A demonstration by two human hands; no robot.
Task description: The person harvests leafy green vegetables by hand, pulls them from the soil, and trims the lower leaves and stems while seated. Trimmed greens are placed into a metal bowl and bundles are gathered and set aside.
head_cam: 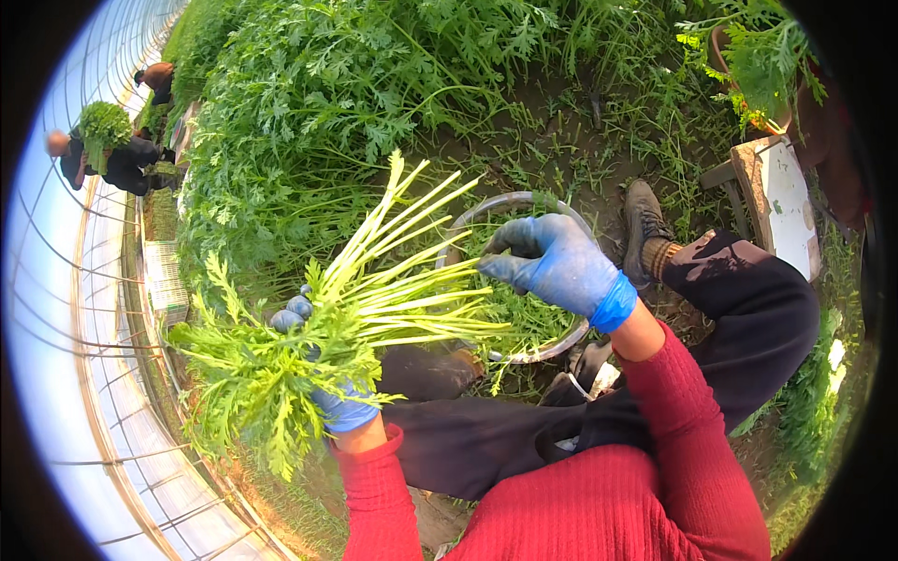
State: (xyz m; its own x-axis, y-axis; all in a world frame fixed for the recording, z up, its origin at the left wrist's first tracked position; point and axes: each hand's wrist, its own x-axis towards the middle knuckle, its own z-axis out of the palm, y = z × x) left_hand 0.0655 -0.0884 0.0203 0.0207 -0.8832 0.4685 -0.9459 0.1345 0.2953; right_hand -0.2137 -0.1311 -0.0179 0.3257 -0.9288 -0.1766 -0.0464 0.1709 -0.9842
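My left hand (299,306), in a blue glove, grips a bunch of leafy greens (280,386) that look like crown daisy. The leaves hang over that hand and hide much of it. Pale cut stems (414,301) fan out toward my right hand (561,263), also blue-gloved, with darkened fingertips. Its thumb and bent forefinger are at the end of one stem; whether they pinch it cannot be made out. Below the hands, a round greyish rim (484,205) surrounds loose greens (537,315) near my legs.
Dense standing greens (316,105) grow ahead and to the left. A low stool-like wooden piece with a white top (789,203) stands at right, near my shoe (642,217). Farther left, one person (123,165) carries a bunch, another (158,77) bends, beside a greenhouse wall (77,280).
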